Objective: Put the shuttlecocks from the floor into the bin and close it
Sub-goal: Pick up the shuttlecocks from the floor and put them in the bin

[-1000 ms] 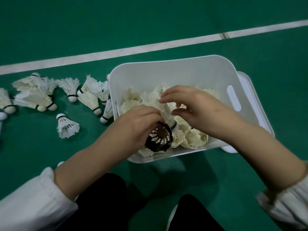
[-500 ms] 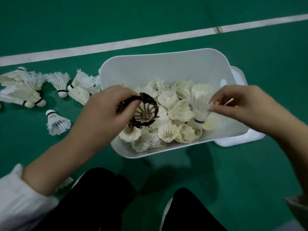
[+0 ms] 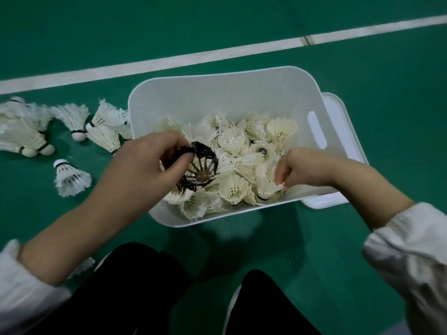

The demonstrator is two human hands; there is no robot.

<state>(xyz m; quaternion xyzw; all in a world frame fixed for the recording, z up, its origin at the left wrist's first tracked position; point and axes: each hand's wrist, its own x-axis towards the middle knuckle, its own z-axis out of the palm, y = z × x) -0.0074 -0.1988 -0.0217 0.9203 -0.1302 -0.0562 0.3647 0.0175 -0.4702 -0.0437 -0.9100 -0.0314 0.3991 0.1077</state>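
A white plastic bin [image 3: 217,93] stands on the green floor, holding several white shuttlecocks [image 3: 235,189]. My left hand [image 3: 145,165] pinches a black-feathered shuttlecock [image 3: 202,169] by its rim, over the bin's left part. My right hand [image 3: 304,169] reaches into the bin's right side with curled fingers and pinches a white shuttlecock [image 3: 267,187] near the front wall. More white shuttlecocks [image 3: 104,135] lie on the floor left of the bin, one [image 3: 70,178] apart from the rest.
The bin's white lid [image 3: 338,131] lies flat under or behind the bin's right side. A white court line [image 3: 217,55] crosses the floor beyond the bin. My dark-trousered knees [image 3: 135,286] are close to the bin's front.
My right hand has lowered a white shuttlecock from above the bin's right edge down among the others. My left hand still holds the black shuttlecock, now slightly lower.
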